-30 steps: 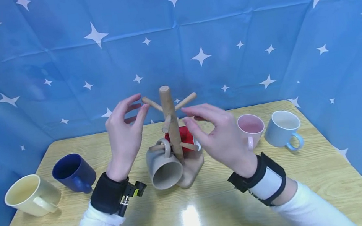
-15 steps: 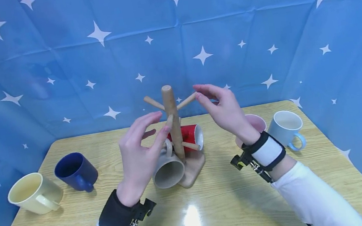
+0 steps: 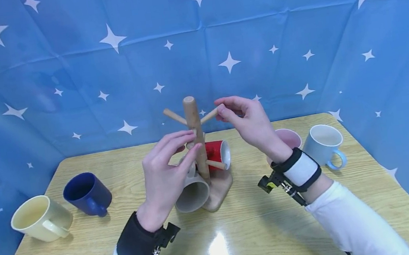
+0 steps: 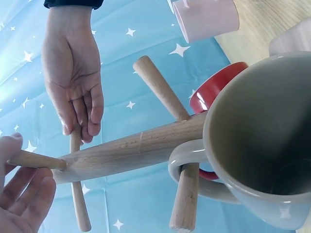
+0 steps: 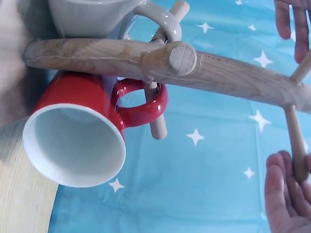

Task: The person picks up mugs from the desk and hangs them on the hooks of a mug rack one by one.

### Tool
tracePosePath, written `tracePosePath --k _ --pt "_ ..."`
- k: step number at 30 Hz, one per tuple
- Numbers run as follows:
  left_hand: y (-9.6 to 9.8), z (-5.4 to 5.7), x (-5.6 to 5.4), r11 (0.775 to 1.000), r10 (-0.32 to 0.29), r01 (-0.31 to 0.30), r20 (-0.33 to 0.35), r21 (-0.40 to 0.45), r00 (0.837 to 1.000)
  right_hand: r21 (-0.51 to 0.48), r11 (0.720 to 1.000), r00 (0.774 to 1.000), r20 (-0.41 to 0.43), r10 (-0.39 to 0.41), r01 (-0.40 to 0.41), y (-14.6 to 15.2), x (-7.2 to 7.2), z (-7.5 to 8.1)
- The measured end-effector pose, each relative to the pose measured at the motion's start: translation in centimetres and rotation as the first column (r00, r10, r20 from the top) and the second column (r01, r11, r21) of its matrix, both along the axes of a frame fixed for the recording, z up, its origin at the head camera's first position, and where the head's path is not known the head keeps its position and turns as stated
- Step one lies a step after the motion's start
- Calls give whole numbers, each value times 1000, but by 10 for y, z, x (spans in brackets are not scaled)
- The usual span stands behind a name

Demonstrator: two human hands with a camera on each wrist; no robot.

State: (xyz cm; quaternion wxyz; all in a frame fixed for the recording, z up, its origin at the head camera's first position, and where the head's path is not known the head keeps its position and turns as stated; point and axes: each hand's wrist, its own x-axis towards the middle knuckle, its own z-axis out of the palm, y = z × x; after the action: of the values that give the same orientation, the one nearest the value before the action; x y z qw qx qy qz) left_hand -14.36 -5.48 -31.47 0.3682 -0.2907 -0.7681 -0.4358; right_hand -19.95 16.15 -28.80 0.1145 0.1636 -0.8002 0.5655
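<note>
My left hand pinches the upper front peg of the wooden mug tree, right hand the upper right peg. Tree's upright on the table; grey mug, red mug on lower pegs.

You seem to be in a lab's recording booth. Starry cloth hangs behind and beside your table, and you wear strapped-on cameras.
</note>
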Motion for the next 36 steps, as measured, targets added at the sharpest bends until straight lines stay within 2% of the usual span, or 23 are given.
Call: tracePosePath --k 11,15,20,27,36 --pt "0 0 -1 1000 4 -5 -46 -31 999 -64 998 1000 -17 -23 22 -3 0 -2" --pt "-2 0 -4 1000 4 -4 -48 -9 999 -84 996 999 -15 -38 37 -3 3 -2" --pt "-11 1 -8 999 20 -20 -5 47 1000 -52 997 998 -24 -52 51 -4 9 -1" --pt "-18 2 -12 998 15 -17 37 58 999 -50 996 996 -51 -80 77 -6 16 0" --pt "-24 4 -18 996 32 -39 86 86 996 -23 993 984 -131 -117 115 -9 28 -3"
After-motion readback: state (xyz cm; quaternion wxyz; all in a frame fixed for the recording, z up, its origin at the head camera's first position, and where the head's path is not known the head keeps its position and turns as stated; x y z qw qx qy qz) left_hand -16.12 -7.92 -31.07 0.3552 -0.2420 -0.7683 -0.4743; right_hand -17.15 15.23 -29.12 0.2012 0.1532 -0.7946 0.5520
